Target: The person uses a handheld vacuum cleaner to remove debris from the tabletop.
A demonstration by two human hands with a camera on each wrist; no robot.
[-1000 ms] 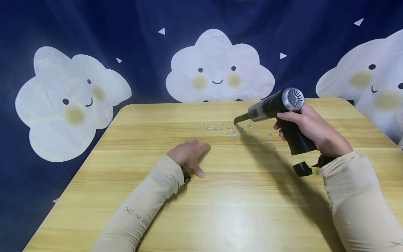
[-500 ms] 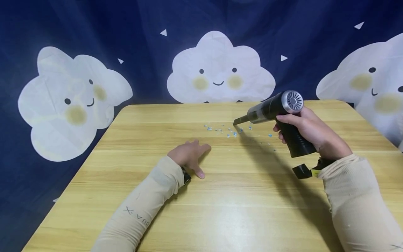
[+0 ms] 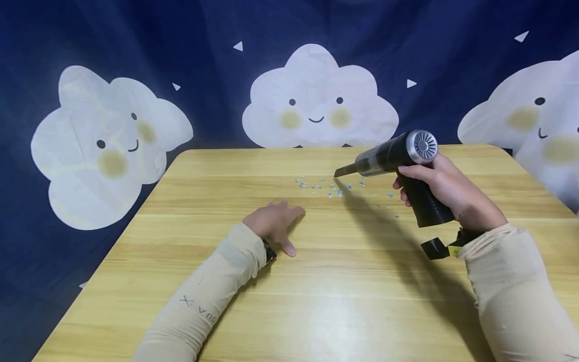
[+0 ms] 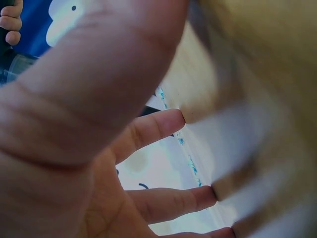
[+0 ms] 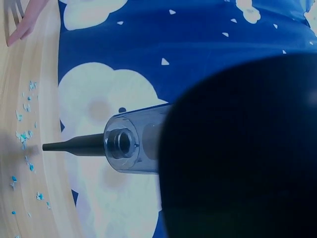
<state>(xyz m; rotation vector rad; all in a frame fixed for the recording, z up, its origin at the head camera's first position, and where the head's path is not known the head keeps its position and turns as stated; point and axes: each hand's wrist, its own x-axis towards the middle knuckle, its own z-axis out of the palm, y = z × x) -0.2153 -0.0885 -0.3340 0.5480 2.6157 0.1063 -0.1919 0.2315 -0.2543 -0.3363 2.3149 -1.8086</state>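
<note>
In the head view my right hand [image 3: 457, 193] grips the black handle of a handheld vacuum cleaner [image 3: 389, 155], thumb across the top of the grip. Its narrow nozzle points down and left, the tip just above small blue and white scraps [image 3: 339, 193] scattered on the table. The right wrist view shows the clear dust cup [image 5: 136, 141] and the nozzle [image 5: 74, 146], its tip apart from the tabletop. My left hand [image 3: 273, 223] rests on the table left of the scraps, fingers spread and fingertips touching the wood, holding nothing.
The light wooden table [image 3: 289, 306] fills the lower head view. Behind its far edge hangs a dark blue cloth [image 3: 208, 100] printed with white smiling clouds. A black wrist mount [image 3: 435, 248] sits below the vacuum's handle.
The vacuum's nozzle tip has shifted very slightly left relative to the scraps. The left hand stays in place, and the whole head view has drifted a little.
</note>
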